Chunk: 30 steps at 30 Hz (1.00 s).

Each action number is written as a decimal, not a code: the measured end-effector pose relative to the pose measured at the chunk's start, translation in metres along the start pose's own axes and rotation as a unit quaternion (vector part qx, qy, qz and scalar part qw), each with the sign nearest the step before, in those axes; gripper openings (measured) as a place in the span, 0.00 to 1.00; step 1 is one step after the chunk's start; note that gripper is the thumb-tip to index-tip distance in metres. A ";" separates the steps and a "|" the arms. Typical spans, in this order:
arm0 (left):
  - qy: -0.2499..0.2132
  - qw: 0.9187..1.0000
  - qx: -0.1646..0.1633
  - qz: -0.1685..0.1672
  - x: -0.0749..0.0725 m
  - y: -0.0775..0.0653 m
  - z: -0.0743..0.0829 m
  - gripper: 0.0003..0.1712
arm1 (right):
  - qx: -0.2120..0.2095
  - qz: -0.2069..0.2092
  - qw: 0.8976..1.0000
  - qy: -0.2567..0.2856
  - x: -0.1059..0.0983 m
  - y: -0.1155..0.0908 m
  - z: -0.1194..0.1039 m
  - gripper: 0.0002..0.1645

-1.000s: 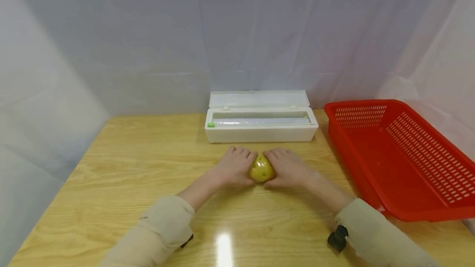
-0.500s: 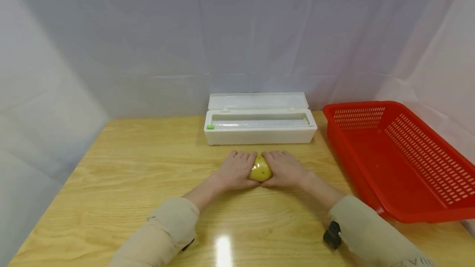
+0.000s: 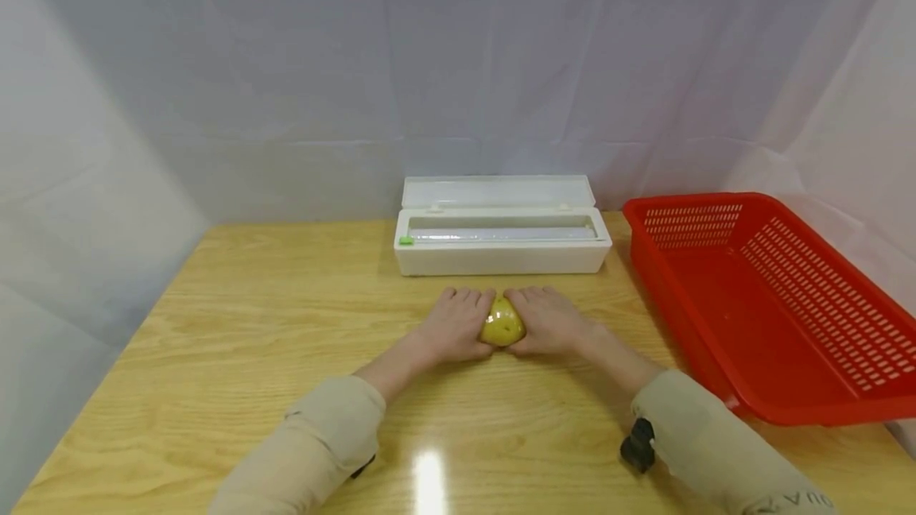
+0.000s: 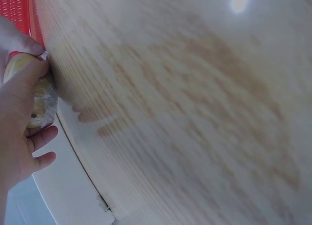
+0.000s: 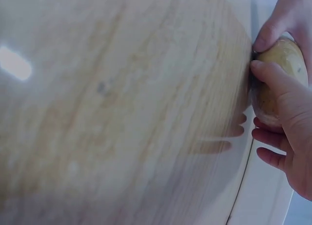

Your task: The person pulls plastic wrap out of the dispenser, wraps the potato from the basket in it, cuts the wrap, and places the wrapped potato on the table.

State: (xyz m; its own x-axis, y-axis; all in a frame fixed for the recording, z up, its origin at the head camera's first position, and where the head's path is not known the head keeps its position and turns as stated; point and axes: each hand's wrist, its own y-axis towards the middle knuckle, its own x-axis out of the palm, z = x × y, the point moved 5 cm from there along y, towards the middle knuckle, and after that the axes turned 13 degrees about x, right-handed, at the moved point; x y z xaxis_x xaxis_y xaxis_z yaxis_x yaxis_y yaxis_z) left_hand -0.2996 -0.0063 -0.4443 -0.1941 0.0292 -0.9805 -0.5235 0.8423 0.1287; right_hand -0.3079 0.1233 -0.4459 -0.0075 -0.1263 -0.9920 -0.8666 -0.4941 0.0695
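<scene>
A yellow potato (image 3: 503, 326) wrapped in clear film sits at the middle of the table, in front of the white film box. My left hand (image 3: 458, 326) grips its left side and my right hand (image 3: 548, 324) its right side. Both thumbs press the near side, low by the tabletop, while the fingers reach round the far side. Crinkled plastic film (image 4: 48, 104) stands out from the potato under the left hand in the left wrist view. In the right wrist view, the shiny potato (image 5: 286, 56) shows between the two thumbs; its underside is hidden.
Behind the hands stands a white cling film dispenser (image 3: 501, 262), lid raised, with a film roll inside and a green slider (image 3: 406, 241) at its left. A red plastic basket (image 3: 758, 324) takes up the right side of the wooden table (image 3: 286, 300). White sheeting hangs behind.
Both hands have drawn slightly closer round the potato and shifted a little left with it. The thumbs came together, then parted slightly. Box and basket stay put.
</scene>
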 end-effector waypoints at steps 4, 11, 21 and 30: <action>-0.014 1.000 -0.008 -0.019 0.000 0.001 -0.002 0.44 | -0.002 -0.016 1.000 0.013 -0.001 0.001 0.000 0.43; -0.033 0.998 -0.011 -0.043 0.000 0.002 -0.003 0.45 | 0.007 -0.046 0.999 0.028 0.001 0.002 0.001 0.42; -0.067 0.995 -0.013 -0.076 -0.001 -0.003 -0.012 0.55 | 0.017 -0.066 0.997 0.048 0.001 -0.001 0.007 0.50; -0.073 0.997 0.021 -0.031 -0.007 -0.014 -0.015 0.42 | -0.031 0.004 0.999 0.022 -0.009 -0.010 0.013 0.37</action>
State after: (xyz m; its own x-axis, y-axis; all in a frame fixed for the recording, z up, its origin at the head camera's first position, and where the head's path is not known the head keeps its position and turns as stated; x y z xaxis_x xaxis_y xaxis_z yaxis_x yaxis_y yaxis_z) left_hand -0.3031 -0.0263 -0.4367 -0.0381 0.0523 -0.9979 -0.4946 0.8668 0.0643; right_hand -0.3055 0.1401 -0.4393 0.0086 -0.1682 -0.9857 -0.8336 -0.5456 0.0858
